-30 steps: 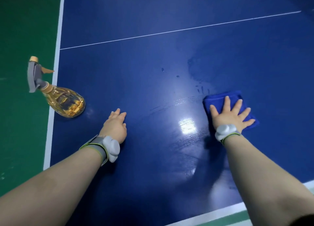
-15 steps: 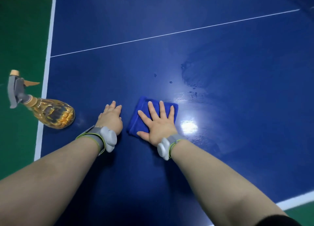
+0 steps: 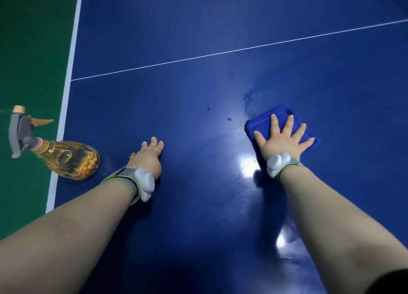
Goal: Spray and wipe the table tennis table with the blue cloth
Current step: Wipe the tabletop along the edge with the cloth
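The tabletop lies bare across the upper half of the frame, past the thin white line, and a hand can sweep freely there. At the left border the spray bottle sits on the tabletop's edge, blocking that corner. The left hand rests flat just right of the bottle, near it but apart. A wide open lane runs between it and the right hand, which lies flat on the blue cloth at centre right. Both forearms cross the lower frame.
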`<state>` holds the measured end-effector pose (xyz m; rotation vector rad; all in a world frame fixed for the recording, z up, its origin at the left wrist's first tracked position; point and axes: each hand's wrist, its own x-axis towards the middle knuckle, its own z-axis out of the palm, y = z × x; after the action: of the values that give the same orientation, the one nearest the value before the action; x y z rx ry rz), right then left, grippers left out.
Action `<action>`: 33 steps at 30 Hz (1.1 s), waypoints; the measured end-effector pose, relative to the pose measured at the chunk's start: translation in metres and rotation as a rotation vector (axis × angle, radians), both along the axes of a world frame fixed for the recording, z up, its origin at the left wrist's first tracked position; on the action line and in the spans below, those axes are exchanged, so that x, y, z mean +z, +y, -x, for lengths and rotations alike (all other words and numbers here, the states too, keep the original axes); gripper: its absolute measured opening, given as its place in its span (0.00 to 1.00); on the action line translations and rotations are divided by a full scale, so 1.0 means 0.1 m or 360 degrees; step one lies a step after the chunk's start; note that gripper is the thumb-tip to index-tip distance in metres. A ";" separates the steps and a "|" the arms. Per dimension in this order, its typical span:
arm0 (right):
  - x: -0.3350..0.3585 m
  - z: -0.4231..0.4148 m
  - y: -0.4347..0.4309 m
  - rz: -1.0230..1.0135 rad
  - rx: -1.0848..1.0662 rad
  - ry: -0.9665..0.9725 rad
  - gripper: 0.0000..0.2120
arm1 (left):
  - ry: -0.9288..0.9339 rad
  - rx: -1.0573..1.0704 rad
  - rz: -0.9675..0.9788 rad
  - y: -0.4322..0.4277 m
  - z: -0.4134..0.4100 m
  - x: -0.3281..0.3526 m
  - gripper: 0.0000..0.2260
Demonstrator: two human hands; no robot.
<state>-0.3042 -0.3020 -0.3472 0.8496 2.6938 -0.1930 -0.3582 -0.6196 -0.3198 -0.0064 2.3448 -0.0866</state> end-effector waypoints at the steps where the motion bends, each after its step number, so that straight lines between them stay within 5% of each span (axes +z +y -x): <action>1: 0.00 0.05 -0.06 0.0004 -0.0032 -0.0001 0.37 | -0.0062 0.0011 -0.0006 -0.06 0.06 -0.05 0.40; 8: -0.05 0.29 -0.90 0.0002 0.0287 0.0058 0.38 | -0.0288 0.0153 -0.0023 -0.26 0.29 -0.24 0.33; 14: -0.07 0.11 -2.07 0.0116 0.1096 0.0051 0.39 | 0.0318 0.0163 -0.0390 -0.28 -0.01 0.07 0.31; 18: -0.05 0.20 -2.00 0.0182 0.1242 0.0043 0.37 | 0.0474 0.0111 -0.0379 -0.28 0.12 0.12 0.29; 28: -0.06 0.95 -0.31 -0.0040 0.0048 0.0066 0.37 | 0.0438 -0.0029 -0.0183 -0.45 0.46 0.06 0.37; 33: -0.07 1.15 -0.41 -0.0054 -0.0122 0.0035 0.36 | 0.0288 -0.0047 -0.0144 -0.43 0.55 0.05 0.37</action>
<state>-0.4191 -0.3430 -0.3541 0.9671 2.6941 -0.1757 -0.4130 -0.6624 -0.3149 0.0676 2.5281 0.0064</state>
